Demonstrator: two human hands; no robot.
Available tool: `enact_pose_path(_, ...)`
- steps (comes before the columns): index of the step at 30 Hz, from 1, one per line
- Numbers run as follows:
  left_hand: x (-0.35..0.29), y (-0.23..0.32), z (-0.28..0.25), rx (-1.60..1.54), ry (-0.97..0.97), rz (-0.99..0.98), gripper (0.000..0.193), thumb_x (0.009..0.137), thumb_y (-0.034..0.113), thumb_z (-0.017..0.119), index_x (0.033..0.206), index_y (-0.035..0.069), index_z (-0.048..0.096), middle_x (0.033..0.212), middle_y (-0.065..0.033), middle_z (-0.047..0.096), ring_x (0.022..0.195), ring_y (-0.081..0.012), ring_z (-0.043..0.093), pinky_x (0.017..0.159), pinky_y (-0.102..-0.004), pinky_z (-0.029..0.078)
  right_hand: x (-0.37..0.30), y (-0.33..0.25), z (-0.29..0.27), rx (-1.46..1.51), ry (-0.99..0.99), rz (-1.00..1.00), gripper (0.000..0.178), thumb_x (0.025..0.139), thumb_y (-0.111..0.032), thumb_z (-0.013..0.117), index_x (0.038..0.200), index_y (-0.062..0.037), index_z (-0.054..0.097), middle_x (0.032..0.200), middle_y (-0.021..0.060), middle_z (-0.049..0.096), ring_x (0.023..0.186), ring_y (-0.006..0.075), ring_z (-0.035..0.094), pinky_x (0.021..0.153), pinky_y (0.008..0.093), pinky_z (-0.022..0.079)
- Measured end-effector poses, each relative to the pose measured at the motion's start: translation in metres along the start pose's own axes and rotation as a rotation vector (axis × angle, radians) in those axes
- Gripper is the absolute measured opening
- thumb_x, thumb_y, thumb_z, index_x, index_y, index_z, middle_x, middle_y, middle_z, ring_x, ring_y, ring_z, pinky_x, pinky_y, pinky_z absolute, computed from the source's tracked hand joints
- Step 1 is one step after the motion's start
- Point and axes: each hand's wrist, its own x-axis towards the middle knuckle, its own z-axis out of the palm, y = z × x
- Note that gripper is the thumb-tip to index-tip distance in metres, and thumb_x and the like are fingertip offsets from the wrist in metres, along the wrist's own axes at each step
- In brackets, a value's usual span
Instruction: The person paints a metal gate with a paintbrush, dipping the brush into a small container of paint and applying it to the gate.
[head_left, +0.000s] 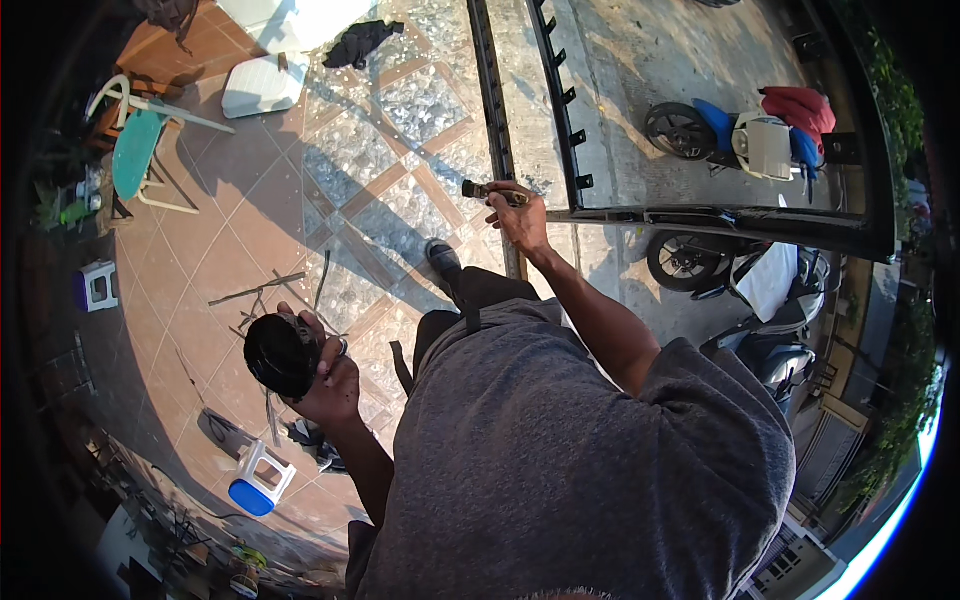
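The right fingers (497, 203) and the left fingers (330, 362) are each clamped on something, well apart from one another. To the right of the right fingers stands a black frame (770, 224), with short brackets along one bar; just beyond the same fingers a dark rail (488, 70) runs away over the ground. Farther right are two motorbikes, one with blue panels (713, 122), the other black (685, 262). Well beyond the left fingers, and to their left, is a green chair (138, 155); nearer the wearer than those fingers is a blue-topped stool (252, 496). Thin strips (257, 289) lie on the floor near them. The left fingers grip a round black pot (280, 355); the right ones hold a brush (474, 188), its head pointing left.
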Motion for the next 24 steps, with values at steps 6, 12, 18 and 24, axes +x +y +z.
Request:
enact_pose_path(6,0.061,0.028,0.017,-0.021,-0.097,-0.137,0.069,0.091,0.031,0.063,0.152,0.018,0.033,0.144,-0.0143,0.048,0.079,-0.0146,0.050,0.060,-0.0243,0.045,0.031,-0.026,0.023,0.031,0.088,-0.015,0.027,0.091,-0.014,0.064,0.112,0.0025,0.066,0.091,0.0131,0.069,0.067,0.0186,0.070,0.056,0.0270,0.055)
enact_pose_path(12,0.121,0.065,0.021,0.000,-0.064,-0.219,0.067,0.091,0.029,0.060,0.152,0.018,0.035,0.145,-0.0150,0.047,0.079,-0.0162,0.050,0.063,-0.0244,0.046,0.051,-0.036,0.045,0.070,0.248,-0.018,0.030,0.087,-0.016,0.065,0.111,0.0020,0.067,0.092,0.0159,0.072,0.065,0.0187,0.071,0.056,0.0289,0.055)
enact_pose_path(18,0.196,0.108,0.038,0.019,-0.056,-0.387,0.065,0.093,0.035,0.057,0.152,0.021,0.034,0.145,-0.0145,0.048,0.081,-0.0170,0.051,0.063,-0.0247,0.047,0.068,-0.058,0.074,0.172,0.462,0.019,0.028,0.090,-0.012,0.063,0.114,0.0021,0.066,0.088,0.0134,0.070,0.063,0.0182,0.070,0.053,0.0260,0.055)
enact_pose_path(24,0.271,0.149,0.083,0.110,-0.073,-0.666,0.066,0.096,0.042,0.052,0.154,0.021,0.029,0.148,-0.0155,0.046,0.082,-0.0184,0.053,0.065,-0.0253,0.046,0.064,-0.090,0.100,0.298,0.744,0.037,0.028,0.091,-0.015,0.064,0.113,0.0021,0.066,0.085,0.0133,0.069,0.060,0.0193,0.069,0.052,0.0268,0.055)
